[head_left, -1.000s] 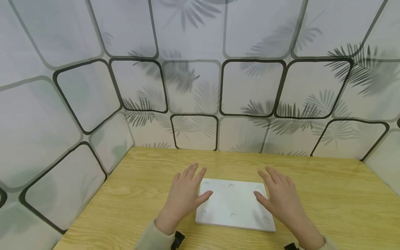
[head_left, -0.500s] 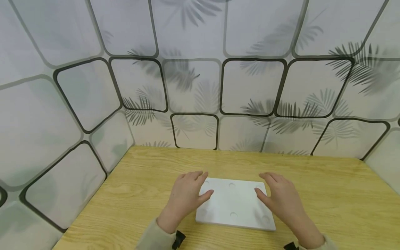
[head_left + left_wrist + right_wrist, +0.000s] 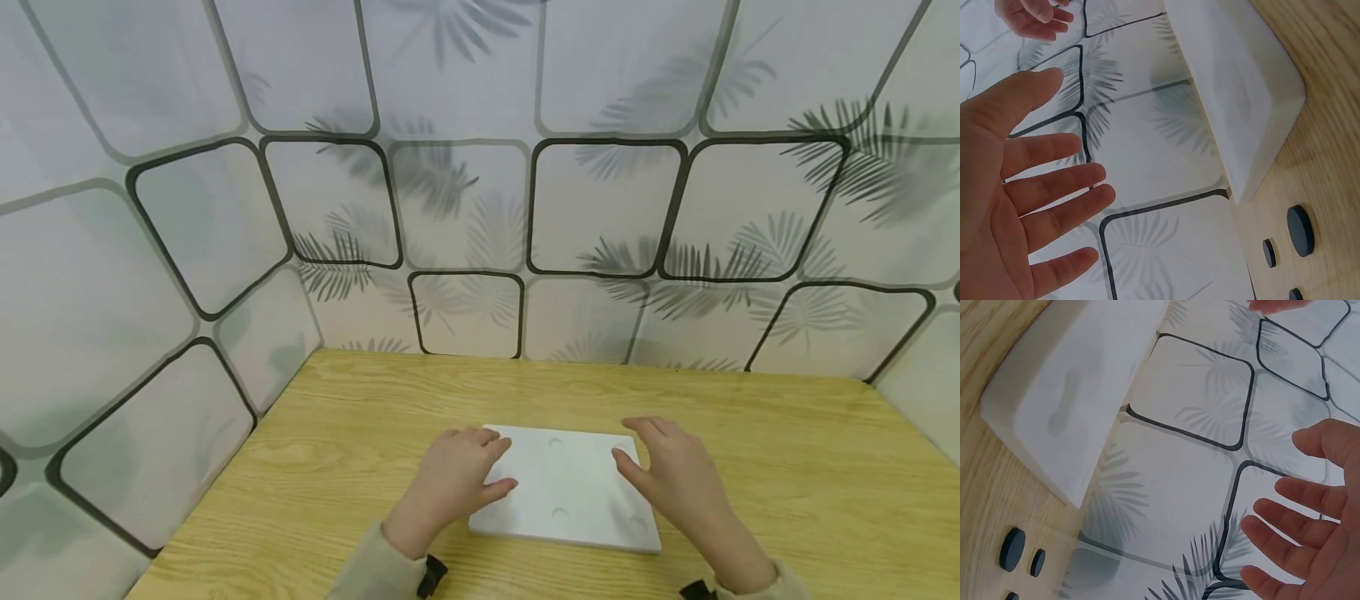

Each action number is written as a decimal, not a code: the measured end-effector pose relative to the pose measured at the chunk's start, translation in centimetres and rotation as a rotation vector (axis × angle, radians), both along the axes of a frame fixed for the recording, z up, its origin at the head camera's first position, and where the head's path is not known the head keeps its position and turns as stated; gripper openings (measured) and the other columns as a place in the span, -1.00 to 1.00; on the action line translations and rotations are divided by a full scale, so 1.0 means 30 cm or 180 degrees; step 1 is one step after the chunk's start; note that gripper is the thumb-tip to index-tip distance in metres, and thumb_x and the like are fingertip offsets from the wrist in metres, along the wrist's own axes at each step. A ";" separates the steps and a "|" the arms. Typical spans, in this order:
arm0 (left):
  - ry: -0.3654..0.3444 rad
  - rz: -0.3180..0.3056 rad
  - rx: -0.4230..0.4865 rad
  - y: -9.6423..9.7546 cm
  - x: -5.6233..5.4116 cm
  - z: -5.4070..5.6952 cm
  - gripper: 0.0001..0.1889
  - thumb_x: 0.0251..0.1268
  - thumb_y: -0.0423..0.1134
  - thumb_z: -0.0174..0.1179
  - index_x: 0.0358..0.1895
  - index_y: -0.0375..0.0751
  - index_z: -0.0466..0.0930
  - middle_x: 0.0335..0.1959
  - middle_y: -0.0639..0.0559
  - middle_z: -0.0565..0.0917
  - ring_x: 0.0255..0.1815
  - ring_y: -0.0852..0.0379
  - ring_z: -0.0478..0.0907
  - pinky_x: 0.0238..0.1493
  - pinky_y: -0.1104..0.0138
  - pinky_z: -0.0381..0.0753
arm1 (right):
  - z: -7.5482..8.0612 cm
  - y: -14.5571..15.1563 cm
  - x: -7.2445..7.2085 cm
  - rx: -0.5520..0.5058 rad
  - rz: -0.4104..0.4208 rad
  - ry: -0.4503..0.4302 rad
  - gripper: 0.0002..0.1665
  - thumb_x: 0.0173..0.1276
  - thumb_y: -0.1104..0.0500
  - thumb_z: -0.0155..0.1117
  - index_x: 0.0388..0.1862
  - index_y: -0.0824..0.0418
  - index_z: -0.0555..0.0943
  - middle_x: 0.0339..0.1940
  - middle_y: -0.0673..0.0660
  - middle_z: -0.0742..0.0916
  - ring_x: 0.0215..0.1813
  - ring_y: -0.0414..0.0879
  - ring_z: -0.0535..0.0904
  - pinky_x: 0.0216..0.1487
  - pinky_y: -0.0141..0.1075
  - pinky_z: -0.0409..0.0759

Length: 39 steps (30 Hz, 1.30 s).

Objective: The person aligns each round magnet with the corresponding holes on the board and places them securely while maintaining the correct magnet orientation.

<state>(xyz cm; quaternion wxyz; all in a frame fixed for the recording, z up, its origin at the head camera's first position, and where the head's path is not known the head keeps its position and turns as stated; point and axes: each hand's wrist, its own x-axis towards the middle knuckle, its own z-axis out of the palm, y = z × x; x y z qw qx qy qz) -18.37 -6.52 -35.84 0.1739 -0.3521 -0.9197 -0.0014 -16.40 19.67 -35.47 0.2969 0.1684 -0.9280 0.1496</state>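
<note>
A white rectangular board [image 3: 566,479] with shallow round recesses lies flat on the wooden table. My left hand [image 3: 453,479] hovers over the board's left edge, fingers spread and slightly bent, palm turned inward. Across from it, my right hand [image 3: 678,475] hangs beside the right edge, thumb apart from the fingers. Both wrist views show bare palms: nothing lies in the left palm [image 3: 991,219] or the right palm [image 3: 1341,550]. Small black discs [image 3: 1300,230] stand out beside the board's end in the left wrist view; similar discs [image 3: 1012,549] appear in the right wrist view.
The wood-grain table [image 3: 337,442] extends around the board on all sides. Behind it and to the left stand pale walls [image 3: 465,208] printed with dark rounded squares and palm leaves. Black wrist straps [image 3: 431,577] and light sleeves [image 3: 378,571] show at the bottom.
My left hand has lowered and shifted slightly right over the board, its fingers bending more. My right hand's fingers have dipped a little. The board has stayed in place.
</note>
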 end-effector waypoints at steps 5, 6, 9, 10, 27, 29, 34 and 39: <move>-0.0163 -0.0070 -0.0187 0.004 -0.004 -0.007 -0.53 0.08 0.16 0.10 -0.04 -0.07 0.56 -0.12 0.06 0.58 -0.10 0.15 0.50 -0.15 0.23 0.47 | 0.000 0.001 0.001 -0.0008 -0.0033 -0.0061 -0.62 -0.09 0.18 0.38 -0.25 0.32 0.59 -0.32 0.19 0.65 -0.28 0.10 0.56 -0.38 -0.06 0.51; -0.0200 -0.0087 -0.0214 0.004 -0.005 -0.010 -0.53 0.09 0.16 0.10 -0.04 -0.07 0.56 -0.11 0.06 0.58 -0.09 0.15 0.49 -0.14 0.23 0.47 | -0.001 0.001 0.001 -0.0004 -0.0042 -0.0079 -0.62 -0.09 0.18 0.38 -0.25 0.32 0.59 -0.32 0.19 0.65 -0.28 0.10 0.56 -0.37 -0.06 0.51; -0.0328 -0.0148 -0.0293 0.007 -0.008 -0.016 -0.54 0.09 0.16 0.10 -0.03 -0.04 0.55 -0.08 0.07 0.57 -0.06 0.16 0.48 -0.11 0.21 0.45 | -0.002 0.001 0.001 -0.0003 -0.0065 -0.0147 -0.62 -0.08 0.17 0.38 -0.25 0.32 0.59 -0.31 0.20 0.65 -0.27 0.10 0.56 -0.36 -0.07 0.52; -0.0375 -0.0169 -0.0319 0.008 -0.009 -0.018 -0.54 0.09 0.15 0.10 -0.03 -0.04 0.55 -0.08 0.08 0.56 -0.05 0.15 0.47 -0.10 0.21 0.45 | -0.003 0.001 0.000 -0.0002 -0.0070 -0.0166 -0.62 -0.08 0.17 0.38 -0.25 0.32 0.59 -0.31 0.20 0.65 -0.27 0.10 0.56 -0.36 -0.07 0.52; -0.0861 -0.0306 -0.0348 0.015 -0.021 -0.059 -0.56 0.05 0.12 0.16 -0.02 0.00 0.56 -0.08 0.13 0.55 -0.08 0.19 0.48 -0.13 0.27 0.45 | -0.006 -0.006 0.000 -0.0022 -0.0052 -0.0216 -0.65 -0.07 0.17 0.38 -0.27 0.29 0.59 -0.31 0.18 0.64 -0.29 0.08 0.57 -0.38 -0.10 0.52; -0.0927 -0.0324 -0.0338 0.017 -0.023 -0.064 -0.56 0.05 0.12 0.16 -0.01 0.00 0.55 -0.09 0.14 0.55 -0.09 0.20 0.47 -0.14 0.28 0.45 | -0.008 -0.007 -0.001 -0.0022 -0.0025 -0.0177 -0.66 -0.08 0.17 0.38 -0.28 0.29 0.59 -0.32 0.18 0.64 -0.31 0.07 0.57 -0.40 -0.11 0.53; -0.0995 -0.0358 -0.0332 0.020 -0.025 -0.076 -0.56 0.04 0.10 0.18 -0.01 0.01 0.55 -0.11 0.18 0.55 -0.11 0.23 0.47 -0.16 0.31 0.45 | -0.012 -0.009 -0.004 -0.0025 0.0015 -0.0122 -0.67 -0.09 0.19 0.38 -0.29 0.29 0.59 -0.34 0.17 0.64 -0.35 0.06 0.57 -0.42 -0.13 0.53; -0.1024 -0.0343 -0.0356 0.021 -0.024 -0.084 -0.55 0.00 0.10 0.21 -0.01 0.01 0.54 -0.10 0.17 0.55 -0.10 0.22 0.46 -0.15 0.30 0.45 | -0.015 -0.010 -0.004 -0.0020 0.0013 -0.0144 -0.67 -0.09 0.18 0.38 -0.30 0.29 0.59 -0.34 0.17 0.64 -0.37 0.06 0.57 -0.43 -0.14 0.53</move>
